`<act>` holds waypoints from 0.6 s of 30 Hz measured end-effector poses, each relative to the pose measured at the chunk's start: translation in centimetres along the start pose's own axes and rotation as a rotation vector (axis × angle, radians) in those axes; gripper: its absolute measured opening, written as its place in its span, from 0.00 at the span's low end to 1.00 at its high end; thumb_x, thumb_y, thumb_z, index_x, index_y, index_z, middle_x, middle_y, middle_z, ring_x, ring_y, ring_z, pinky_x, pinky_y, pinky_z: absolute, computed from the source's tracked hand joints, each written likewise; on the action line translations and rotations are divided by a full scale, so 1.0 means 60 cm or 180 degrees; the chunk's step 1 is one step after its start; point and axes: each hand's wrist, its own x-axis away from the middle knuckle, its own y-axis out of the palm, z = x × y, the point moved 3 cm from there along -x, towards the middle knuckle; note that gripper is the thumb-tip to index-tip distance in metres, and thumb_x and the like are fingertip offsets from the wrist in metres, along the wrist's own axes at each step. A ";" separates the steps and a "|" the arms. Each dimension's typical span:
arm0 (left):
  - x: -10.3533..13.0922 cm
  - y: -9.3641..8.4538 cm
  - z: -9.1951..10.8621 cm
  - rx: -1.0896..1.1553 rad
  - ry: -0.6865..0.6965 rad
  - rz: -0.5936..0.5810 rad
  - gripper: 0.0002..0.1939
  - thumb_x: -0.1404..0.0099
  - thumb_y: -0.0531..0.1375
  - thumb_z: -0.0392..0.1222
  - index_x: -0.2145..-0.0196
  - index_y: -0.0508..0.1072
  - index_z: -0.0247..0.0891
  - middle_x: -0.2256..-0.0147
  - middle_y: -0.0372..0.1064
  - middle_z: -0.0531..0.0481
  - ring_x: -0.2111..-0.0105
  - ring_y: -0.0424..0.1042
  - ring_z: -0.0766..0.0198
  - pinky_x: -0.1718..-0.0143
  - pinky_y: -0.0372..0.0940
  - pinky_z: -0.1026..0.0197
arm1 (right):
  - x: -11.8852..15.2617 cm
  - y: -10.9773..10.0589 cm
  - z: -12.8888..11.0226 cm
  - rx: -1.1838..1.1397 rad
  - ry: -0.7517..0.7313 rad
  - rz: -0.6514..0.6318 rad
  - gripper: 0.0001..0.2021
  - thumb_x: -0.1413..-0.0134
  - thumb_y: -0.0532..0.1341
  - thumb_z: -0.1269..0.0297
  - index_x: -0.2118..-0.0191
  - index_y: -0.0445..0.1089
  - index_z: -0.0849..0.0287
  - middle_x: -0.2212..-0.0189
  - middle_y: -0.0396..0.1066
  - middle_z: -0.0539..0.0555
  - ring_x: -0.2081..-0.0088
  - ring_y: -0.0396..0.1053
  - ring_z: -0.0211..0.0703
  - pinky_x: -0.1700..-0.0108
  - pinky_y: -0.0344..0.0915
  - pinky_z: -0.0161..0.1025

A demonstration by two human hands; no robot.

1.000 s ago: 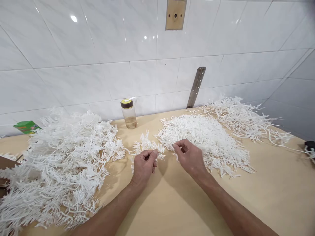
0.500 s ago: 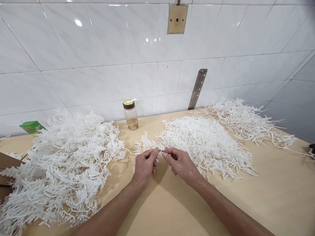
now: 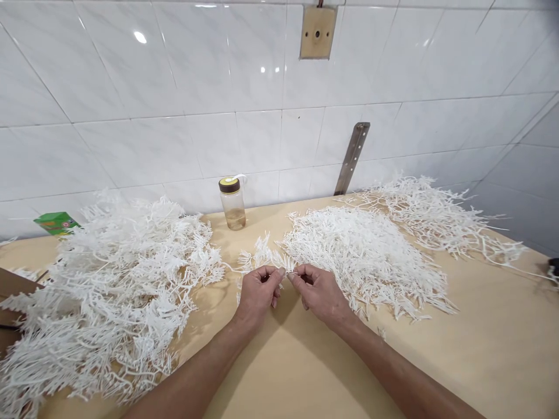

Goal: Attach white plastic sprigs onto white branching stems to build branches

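Note:
In the middle of the table, my left hand (image 3: 258, 295) is closed, its thumb and forefinger pinching a white branched plastic sprig (image 3: 264, 254). Opposite it, my right hand (image 3: 322, 295) pinches the near end of the same sprig, and the fingertips of both hands almost meet. The exact bit between the right fingers is small and partly covered. Just beyond my right hand spreads a pile of small loose white plastic pieces (image 3: 362, 250). To the left rises a large tangled heap of white branched sprigs (image 3: 126, 279).
Thin, mostly bare white stems (image 3: 437, 212) lie tangled at the back right. A bottle with a dark lid (image 3: 233, 203) stands by the tiled wall, near a metal strip (image 3: 351, 158) leaning there. A green box (image 3: 56, 223) sits behind the left heap, cardboard (image 3: 13, 314) at the left edge.
My right hand has shifted slightly left and down, its fingertips closer to my left ones. The sprig's tips show a little differently between them; the view has moved slightly.

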 end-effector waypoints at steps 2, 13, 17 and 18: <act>0.000 0.000 -0.001 -0.0063 -0.0057 0.0039 0.18 0.49 0.68 0.54 0.76 0.71 0.36 0.86 0.60 0.58 0.88 0.53 0.73 0.86 0.50 0.68 | 0.001 -0.001 -0.001 0.0213 -0.0057 0.0043 0.13 0.47 0.59 0.53 0.71 0.69 0.58 0.83 0.62 0.45 0.85 0.56 0.33 0.81 0.55 0.33; -0.010 -0.004 -0.029 -0.0298 0.0416 0.0278 0.17 0.49 0.67 0.52 0.76 0.69 0.37 0.84 0.59 0.58 0.83 0.54 0.72 0.81 0.48 0.67 | 0.001 -0.005 -0.009 0.0794 -0.0312 0.0591 0.08 0.52 0.59 0.62 0.77 0.68 0.57 0.79 0.71 0.51 0.77 0.66 0.40 0.74 0.61 0.36; -0.007 0.000 -0.026 -0.0239 0.0409 0.0163 0.17 0.48 0.67 0.53 0.76 0.69 0.37 0.84 0.57 0.59 0.82 0.53 0.72 0.80 0.48 0.66 | 0.000 -0.005 -0.006 0.0957 -0.0387 0.0724 0.07 0.53 0.59 0.64 0.79 0.67 0.56 0.78 0.70 0.51 0.76 0.66 0.41 0.72 0.62 0.37; -0.004 0.001 -0.024 -0.0216 0.0421 0.0126 0.17 0.48 0.67 0.53 0.75 0.68 0.37 0.83 0.57 0.59 0.82 0.53 0.72 0.80 0.48 0.67 | -0.001 -0.007 -0.005 0.1029 -0.0493 0.0773 0.07 0.53 0.59 0.64 0.79 0.66 0.56 0.78 0.70 0.51 0.76 0.66 0.41 0.72 0.62 0.37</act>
